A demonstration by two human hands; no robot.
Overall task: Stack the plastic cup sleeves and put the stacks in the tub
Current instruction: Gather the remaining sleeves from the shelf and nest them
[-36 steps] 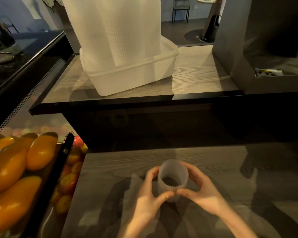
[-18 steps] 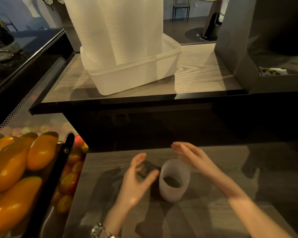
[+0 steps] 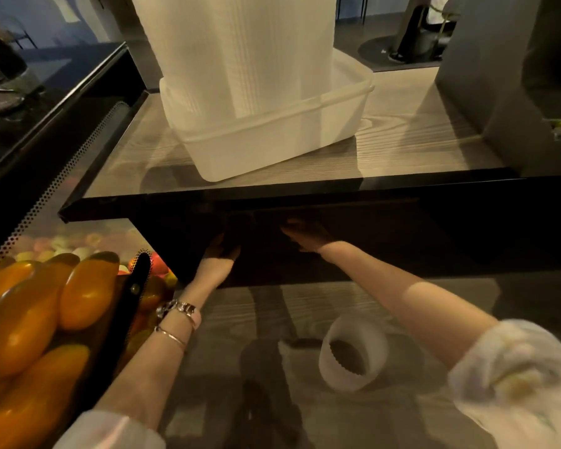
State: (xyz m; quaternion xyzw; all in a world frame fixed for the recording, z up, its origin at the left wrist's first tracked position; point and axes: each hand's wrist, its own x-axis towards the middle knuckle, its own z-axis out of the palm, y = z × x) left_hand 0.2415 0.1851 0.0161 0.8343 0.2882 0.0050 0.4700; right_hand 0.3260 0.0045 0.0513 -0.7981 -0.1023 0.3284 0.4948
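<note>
Wood-grain surface (image 3: 321,309), lower level: one short stack of plastic cup sleeves (image 3: 353,353) stands upright between the forearms, untouched. Left hand (image 3: 222,251) and right hand (image 3: 305,236) both reach into the dark recess under the upper shelf (image 3: 402,147). Finger positions and any contents are lost in shadow; grip cannot be determined. Tub (image 3: 272,137) sits on the shelf, holding tall sleeve stacks (image 3: 237,50) cut off at the top.
</note>
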